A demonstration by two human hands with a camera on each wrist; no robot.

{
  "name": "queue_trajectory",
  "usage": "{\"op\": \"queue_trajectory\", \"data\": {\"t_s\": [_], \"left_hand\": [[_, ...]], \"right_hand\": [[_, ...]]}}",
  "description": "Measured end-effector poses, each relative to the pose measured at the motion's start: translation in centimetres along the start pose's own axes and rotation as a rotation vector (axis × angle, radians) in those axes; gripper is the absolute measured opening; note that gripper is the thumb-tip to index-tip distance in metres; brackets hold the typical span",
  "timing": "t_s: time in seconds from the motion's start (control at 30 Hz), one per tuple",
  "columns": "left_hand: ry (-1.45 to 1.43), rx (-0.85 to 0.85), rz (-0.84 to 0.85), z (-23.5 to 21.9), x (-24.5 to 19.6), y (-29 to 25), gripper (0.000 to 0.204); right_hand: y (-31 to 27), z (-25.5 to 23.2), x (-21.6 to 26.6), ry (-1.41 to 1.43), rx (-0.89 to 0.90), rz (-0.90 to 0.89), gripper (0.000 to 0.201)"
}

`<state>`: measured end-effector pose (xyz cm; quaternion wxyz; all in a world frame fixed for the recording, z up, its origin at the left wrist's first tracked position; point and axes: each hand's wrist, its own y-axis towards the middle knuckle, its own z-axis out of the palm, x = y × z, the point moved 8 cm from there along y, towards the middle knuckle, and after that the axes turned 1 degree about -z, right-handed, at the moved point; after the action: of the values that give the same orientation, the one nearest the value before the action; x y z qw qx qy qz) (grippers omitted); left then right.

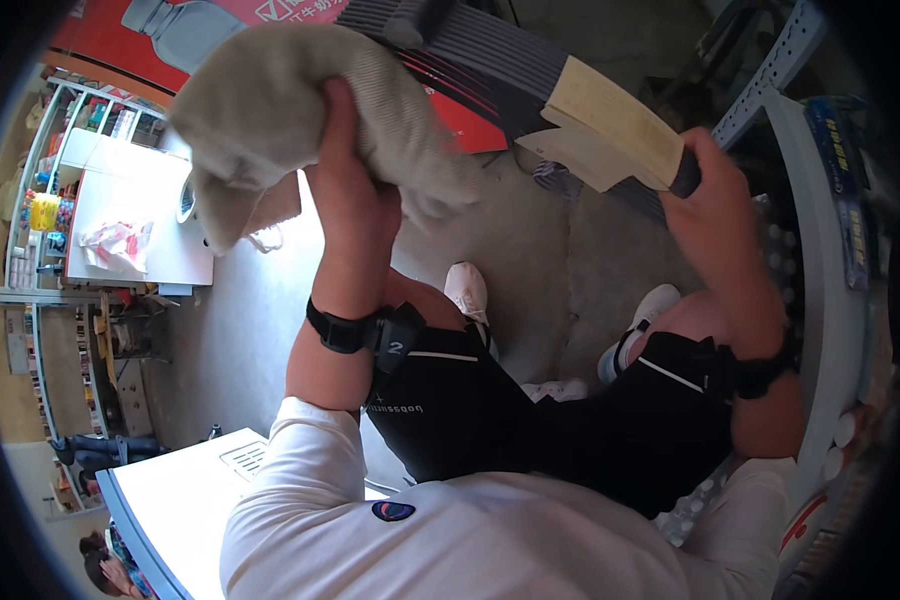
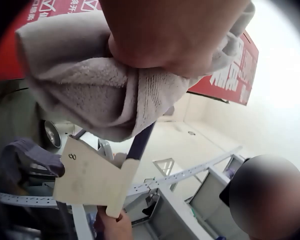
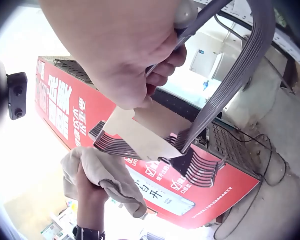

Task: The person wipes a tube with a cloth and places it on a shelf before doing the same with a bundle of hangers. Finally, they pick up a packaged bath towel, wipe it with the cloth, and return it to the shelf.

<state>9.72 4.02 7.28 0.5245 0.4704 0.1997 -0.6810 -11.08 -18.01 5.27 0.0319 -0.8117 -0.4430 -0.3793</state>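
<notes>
My left hand (image 1: 345, 165) grips a beige towel (image 1: 260, 100), which bunches over the hand and hides most fingers. In the left wrist view, folds of the towel (image 2: 90, 85) hang under the hand (image 2: 162, 40). My right hand (image 1: 712, 195) holds one end of a long stack of thin grey ribbed pieces (image 1: 510, 60), beside a cream card sleeve (image 1: 620, 115) around the stack. The right wrist view shows this hand (image 3: 130, 60) with fingers curled round a grey part, above the card (image 3: 140, 135); toothed grey ends (image 3: 200, 170) stick out below. The towel lies near the stack's far part.
A red printed box (image 1: 470, 120) stands behind the towel and stack. At the right is a grey metal shelf frame (image 1: 820, 230). A white table (image 1: 120, 210) with a plastic bag stands at the left, and another white surface (image 1: 190, 500) lower left. Loose cables (image 3: 280, 165) lie beside the box.
</notes>
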Motion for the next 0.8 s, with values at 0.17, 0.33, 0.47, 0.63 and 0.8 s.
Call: {"op": "queue_trajectory", "data": {"t_s": [0.17, 0.33, 0.47, 0.63, 0.8], "left_hand": [[-0.095, 0.074, -0.321, 1.1, 4.2, -0.5, 0.045], [-0.212, 0.148, -0.422, 2.6, 5.7, -1.8, 0.044], [-0.357, 0.213, -0.46, 3.3, 5.3, -2.2, 0.044], [-0.676, 0.577, -0.383, 4.0, 2.5, -2.4, 0.057], [-0.391, 0.706, -0.336, 3.1, 2.6, -2.4, 0.057]], "right_hand": [[-0.6, 1.6, 0.6, 0.016, -0.003, -0.062, 0.035], [-1.7, 2.2, 2.4, 0.037, 0.012, -0.266, 0.038], [-2.3, 4.3, 2.6, 0.063, 0.186, -0.246, 0.04], [-2.2, 4.4, 2.7, 0.1, 0.234, -0.159, 0.042], [-2.2, 4.5, 1.9, 0.146, 0.278, -0.115, 0.04]]}}
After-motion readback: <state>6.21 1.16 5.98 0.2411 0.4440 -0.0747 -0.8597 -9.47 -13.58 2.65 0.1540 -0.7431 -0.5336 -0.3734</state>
